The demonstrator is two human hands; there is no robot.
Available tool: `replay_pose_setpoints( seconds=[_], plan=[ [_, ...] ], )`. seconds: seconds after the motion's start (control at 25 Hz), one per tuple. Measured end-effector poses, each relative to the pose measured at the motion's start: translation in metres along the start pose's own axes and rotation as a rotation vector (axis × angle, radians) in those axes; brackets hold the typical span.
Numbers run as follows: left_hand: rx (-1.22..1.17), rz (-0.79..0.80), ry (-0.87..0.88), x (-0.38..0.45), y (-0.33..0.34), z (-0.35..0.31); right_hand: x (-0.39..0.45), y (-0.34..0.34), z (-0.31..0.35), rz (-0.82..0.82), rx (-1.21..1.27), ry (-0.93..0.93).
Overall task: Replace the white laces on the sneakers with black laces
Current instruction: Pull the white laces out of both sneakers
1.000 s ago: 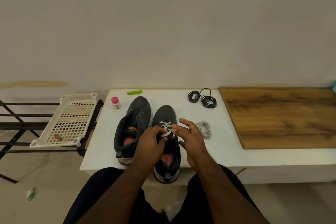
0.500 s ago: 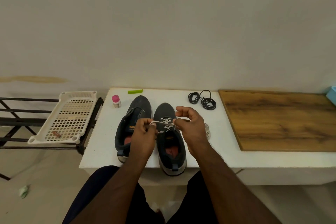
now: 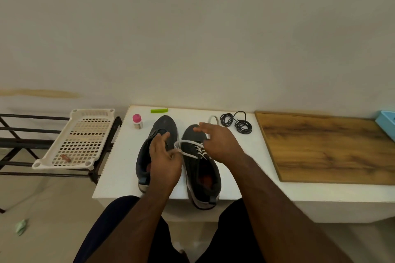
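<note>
While we sit facing a plain off-white wall (image 3: 192, 28), our knees tuck up to a low white bench (image 3: 119, 166) that runs off to the right. On it stand two dark grey sneakers, toes toward the wall: the left sneaker (image 3: 164, 126) without any lace that we can see, the right sneaker (image 3: 203, 177) with a white lace (image 3: 197, 149) threaded only through its lower eyelets, its heel overhanging the bench's near edge. Our left hand (image 3: 163, 162) pinches one loop of that lace between thumb and fingers, just between the two sneakers. Our right hand (image 3: 220, 143) holds the other end, which arcs up past the fingers toward the wall. Two coils of black laces (image 3: 236, 123) lie near the wall, to the right of the sneakers and apart from them. A small bottle with a pink cap (image 3: 137, 121) and a green strip (image 3: 159, 110) sit at the far left corner. A wooden board (image 3: 331, 147) covers the bench further right, with a light blue box (image 3: 388, 123) at the frame edge. Left of the bench, a white perforated tray (image 3: 79, 141) rests on a black metal rack (image 3: 19, 134). The floor (image 3: 42, 209) is pale, with a small greenish scrap (image 3: 21, 226) on it.
</note>
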State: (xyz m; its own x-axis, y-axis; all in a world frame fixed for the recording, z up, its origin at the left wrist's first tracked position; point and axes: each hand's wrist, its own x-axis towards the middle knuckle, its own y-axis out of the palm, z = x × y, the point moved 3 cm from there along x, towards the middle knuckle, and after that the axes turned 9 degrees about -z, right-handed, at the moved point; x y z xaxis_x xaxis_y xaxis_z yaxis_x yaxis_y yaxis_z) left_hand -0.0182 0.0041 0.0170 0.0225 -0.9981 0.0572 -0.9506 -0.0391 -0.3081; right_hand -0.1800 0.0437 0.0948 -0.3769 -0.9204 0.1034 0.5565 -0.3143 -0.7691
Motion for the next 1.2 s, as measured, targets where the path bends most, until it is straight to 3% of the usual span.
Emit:
replay_pose_setpoints(
  seconds=[0.12, 0.2, 0.28, 0.4, 0.96, 1.08, 1.2],
  plan=[
    [0.097, 0.106, 0.067, -0.008, 0.008, -0.002, -0.022, 0.004, -0.036, -0.097, -0.020, 0.224],
    [0.175, 0.194, 0.101, -0.013, 0.016, -0.002, -0.044, 0.020, -0.053, -0.045, 0.004, 0.331],
    [0.216, 0.294, 0.129, -0.017, 0.022, -0.001, -0.058, 0.038, -0.062, 0.022, -0.004, 0.361],
    [0.282, 0.398, 0.173, -0.022, 0.026, 0.007, -0.066, 0.047, -0.063, -0.005, 0.000, 0.387],
    [0.542, 0.363, 0.556, -0.027, 0.037, -0.003, -0.074, 0.061, -0.067, -0.084, 0.166, 0.467],
    [0.476, 0.343, 0.448, -0.021, 0.026, -0.005, -0.074, 0.061, -0.068, -0.062, 0.159, 0.485],
    [0.243, 0.266, 0.090, -0.005, 0.010, 0.005, -0.074, 0.064, -0.069, -0.050, 0.150, 0.496]
  ],
)
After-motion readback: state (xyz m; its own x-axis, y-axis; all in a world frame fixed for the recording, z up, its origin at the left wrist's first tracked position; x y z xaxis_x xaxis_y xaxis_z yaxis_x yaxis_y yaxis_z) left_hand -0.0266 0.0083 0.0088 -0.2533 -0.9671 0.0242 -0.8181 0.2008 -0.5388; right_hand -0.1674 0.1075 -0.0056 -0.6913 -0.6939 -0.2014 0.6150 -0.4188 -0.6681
